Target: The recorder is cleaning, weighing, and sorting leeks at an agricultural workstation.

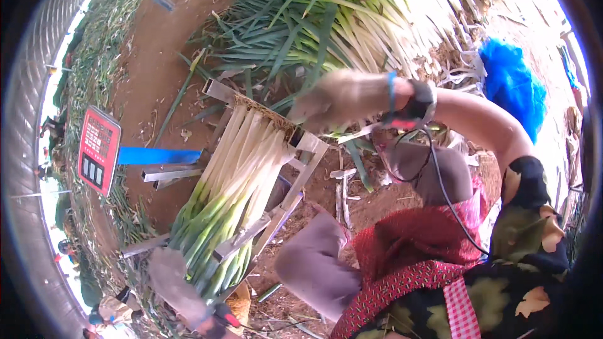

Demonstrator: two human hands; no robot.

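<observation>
One hand of mine, the right (326, 102), is up at the root ends, blurred, and I can't tell whether its fingers are spread or pinching; down at the leafy end, my left hand (171, 279) sits along the edge of the greens, its grip unclear too. Between them, here's the bundle of leeks (233, 166), lying slantwise in a metal frame (311, 144), white stalks up top, green leaves toward me. On my right wrist, a blue band (392, 91) and a dark strap (424, 102). Left of the frame, a red keypad panel (99, 150) on a blue arm (157, 156); beyond, a big leek heap (352, 22) spread over brown soil (182, 19), and over right, crumpled blue plastic (512, 85)!
</observation>
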